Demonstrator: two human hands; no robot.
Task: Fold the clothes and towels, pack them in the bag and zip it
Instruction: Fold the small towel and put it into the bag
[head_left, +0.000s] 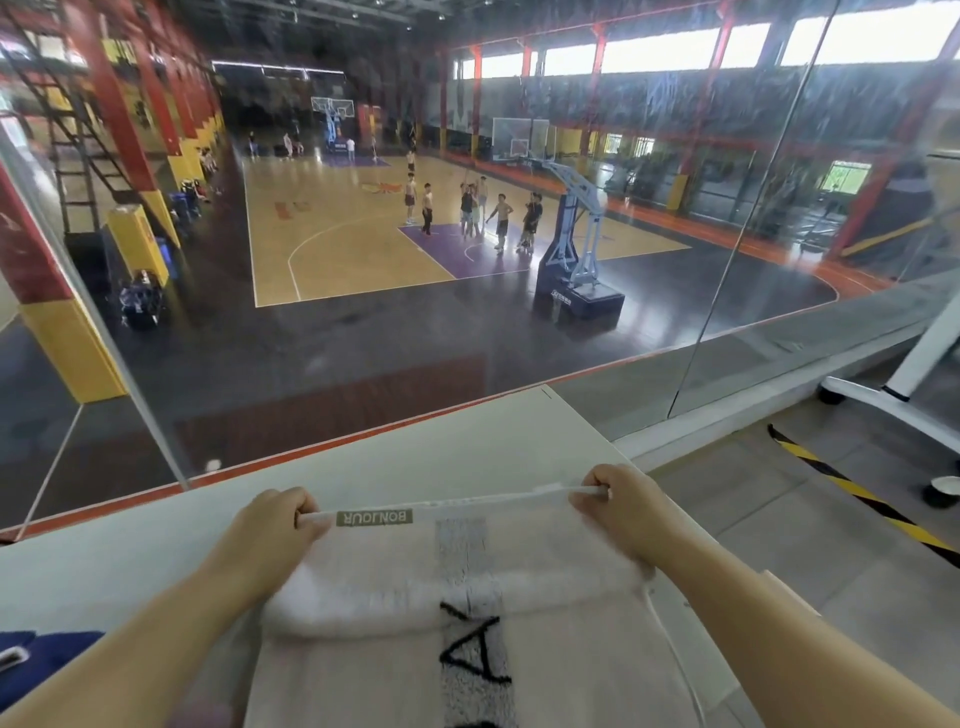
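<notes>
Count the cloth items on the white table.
2. The white towel lies central, its far edge gripped by left hand and right hand. A dark blue item shows at the table's left edge. Others may be out of frame.

Both bare forearms reach forward, well apart. The left grip (275, 525) and the right grip (618, 506) are each curled, knuckles up, pinching the far hem of a white terry towel (395, 577), seemingly between thumb and forefinger.
</notes>
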